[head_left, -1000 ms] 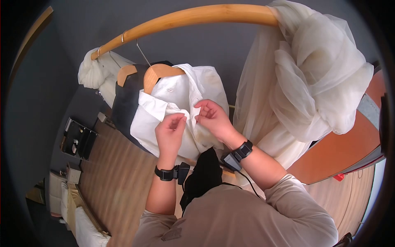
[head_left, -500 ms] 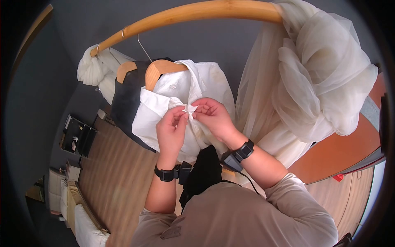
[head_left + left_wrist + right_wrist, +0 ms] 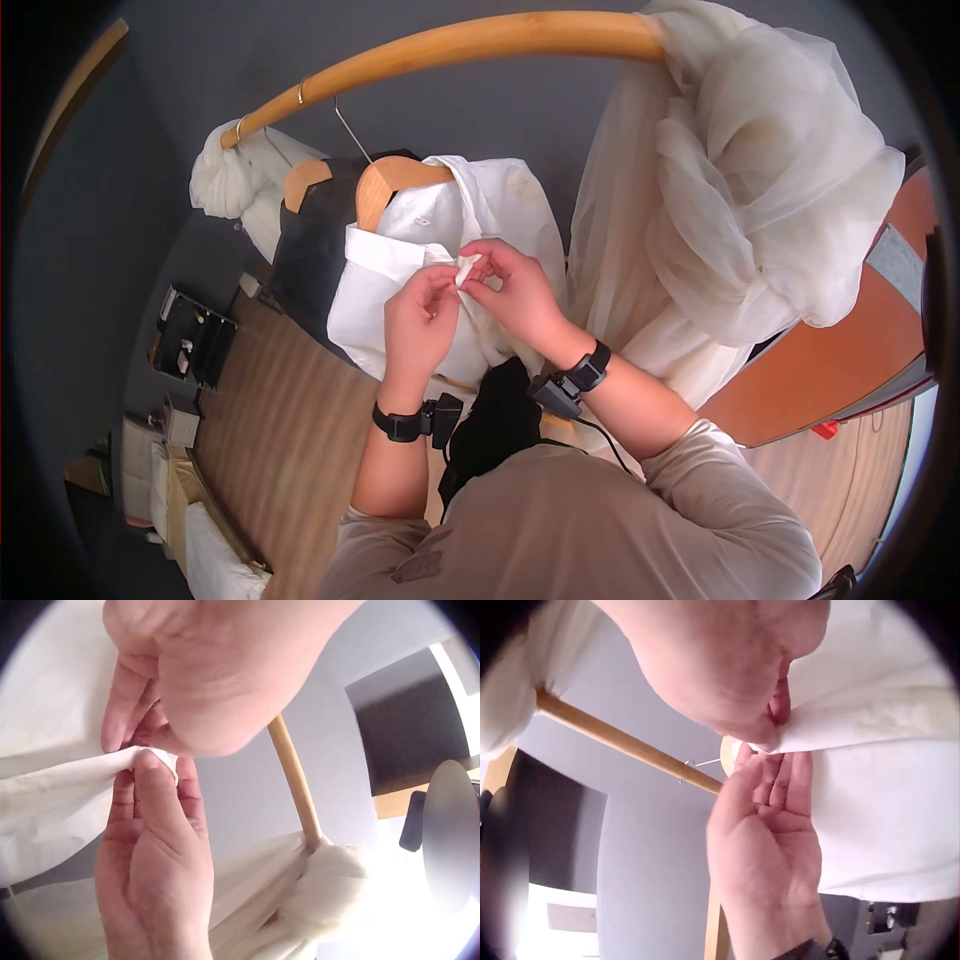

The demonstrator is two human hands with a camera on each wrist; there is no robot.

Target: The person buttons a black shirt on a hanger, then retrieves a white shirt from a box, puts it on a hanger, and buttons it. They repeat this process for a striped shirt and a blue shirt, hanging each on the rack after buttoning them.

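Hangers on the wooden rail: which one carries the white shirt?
The right-hand hanger, nearer the left hand, with the white shirt draped from it; the left-hand hanger bears the dark garment.

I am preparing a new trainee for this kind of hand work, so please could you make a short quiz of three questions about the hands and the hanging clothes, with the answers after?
1. True or false: the left hand and the right hand both pinch the white shirt.
2. Choose one: the other garment, hanging next to it, is
a) red
b) dark
c) yellow
3. Complete: the sheer pale fabric is draped over a curved wooden ____.

Key: 1. true; 2. b; 3. bar
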